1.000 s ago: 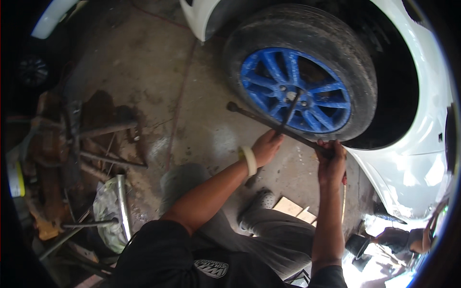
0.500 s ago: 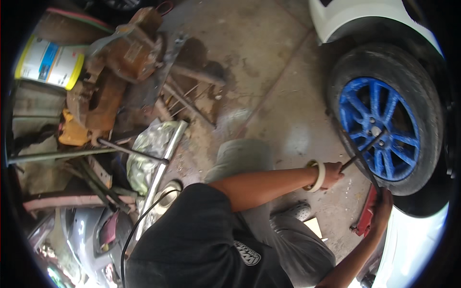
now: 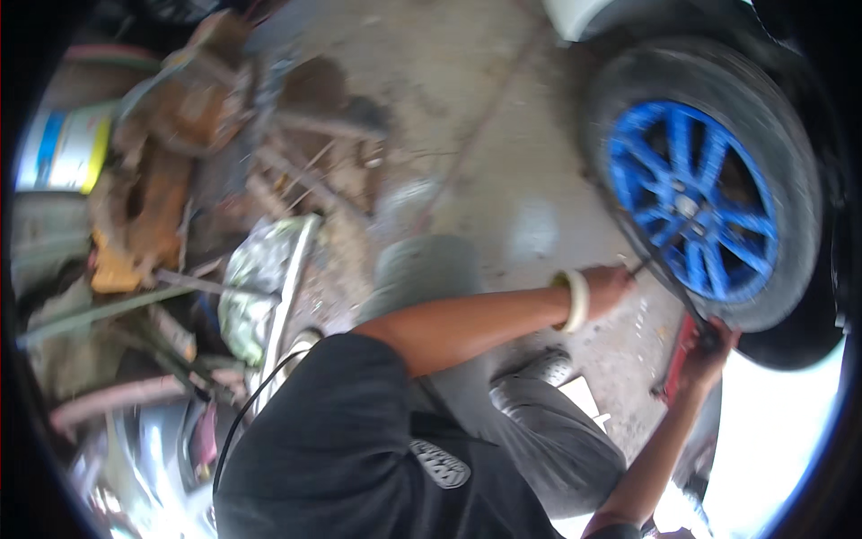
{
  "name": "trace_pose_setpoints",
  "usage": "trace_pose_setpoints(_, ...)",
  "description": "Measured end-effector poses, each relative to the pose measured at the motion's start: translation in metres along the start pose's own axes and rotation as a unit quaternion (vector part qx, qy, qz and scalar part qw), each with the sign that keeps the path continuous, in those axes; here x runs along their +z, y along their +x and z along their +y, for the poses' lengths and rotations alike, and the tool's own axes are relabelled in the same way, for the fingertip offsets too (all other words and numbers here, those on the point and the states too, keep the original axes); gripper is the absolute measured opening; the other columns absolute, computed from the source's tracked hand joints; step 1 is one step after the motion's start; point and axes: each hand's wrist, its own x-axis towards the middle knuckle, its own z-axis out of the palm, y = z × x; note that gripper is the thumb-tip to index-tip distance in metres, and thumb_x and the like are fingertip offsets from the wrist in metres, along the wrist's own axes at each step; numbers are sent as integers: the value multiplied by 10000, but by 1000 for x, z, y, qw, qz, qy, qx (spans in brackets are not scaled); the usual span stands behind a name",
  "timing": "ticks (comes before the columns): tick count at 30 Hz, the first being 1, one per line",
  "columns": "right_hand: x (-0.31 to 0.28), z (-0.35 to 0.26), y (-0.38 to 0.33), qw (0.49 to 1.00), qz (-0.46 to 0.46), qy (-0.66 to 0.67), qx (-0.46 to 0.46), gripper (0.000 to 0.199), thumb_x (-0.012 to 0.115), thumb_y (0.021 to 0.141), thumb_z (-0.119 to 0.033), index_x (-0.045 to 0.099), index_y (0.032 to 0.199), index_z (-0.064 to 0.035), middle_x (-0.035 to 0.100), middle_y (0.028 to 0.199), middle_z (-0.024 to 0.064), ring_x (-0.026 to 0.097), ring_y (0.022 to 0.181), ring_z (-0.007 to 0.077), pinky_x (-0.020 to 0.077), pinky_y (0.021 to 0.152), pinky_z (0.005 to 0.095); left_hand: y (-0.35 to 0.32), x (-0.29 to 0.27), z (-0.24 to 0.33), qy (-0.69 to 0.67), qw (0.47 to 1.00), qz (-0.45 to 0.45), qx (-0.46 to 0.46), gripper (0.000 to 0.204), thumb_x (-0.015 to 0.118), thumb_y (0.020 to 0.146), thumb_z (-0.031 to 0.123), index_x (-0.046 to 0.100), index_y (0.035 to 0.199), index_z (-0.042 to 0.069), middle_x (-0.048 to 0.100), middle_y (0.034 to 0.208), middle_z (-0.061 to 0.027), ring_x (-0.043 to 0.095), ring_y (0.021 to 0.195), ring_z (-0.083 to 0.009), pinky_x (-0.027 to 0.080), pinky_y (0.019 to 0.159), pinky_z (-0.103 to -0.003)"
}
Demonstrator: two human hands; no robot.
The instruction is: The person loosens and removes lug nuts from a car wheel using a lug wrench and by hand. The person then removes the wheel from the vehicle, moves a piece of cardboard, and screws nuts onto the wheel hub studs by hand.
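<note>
Now the view has swung left since a second ago; the blue wheel sits at far right. Left hand closed on one bar end of the cross wrench, right hand gripping the other; socket on hub. Both grips unchanged, turning seems underway. Scrap pile well left; bare concrete floor between gives elbow room

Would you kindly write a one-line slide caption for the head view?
Both hands, left hand and right hand, grip a cross wrench set against a blue-rimmed car wheel.
</note>
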Motion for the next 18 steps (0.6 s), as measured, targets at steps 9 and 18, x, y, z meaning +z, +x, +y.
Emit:
trace_pose_setpoints(9,33,-7,-4,917,-21,396,45,519,459,1065,-445,560,735,-57,644,821,134,640,880,313,447,1082,570,124,-96,7,171,967,172,-79,488,418,1053,422,687,1195,40,651,1290,-229,584,1221,-415,429,1071,-497)
trace_pose_setpoints(18,30,-22,11,875,-115,469,34,519,438,1090,-409,365,627,-184,265,487,-56,220,411,106,251,503,296,199,-108,-99,196,926,182,-267,431,400,1091,323,707,1168,31,701,1185,-251,678,1096,-428,541,943,-531)
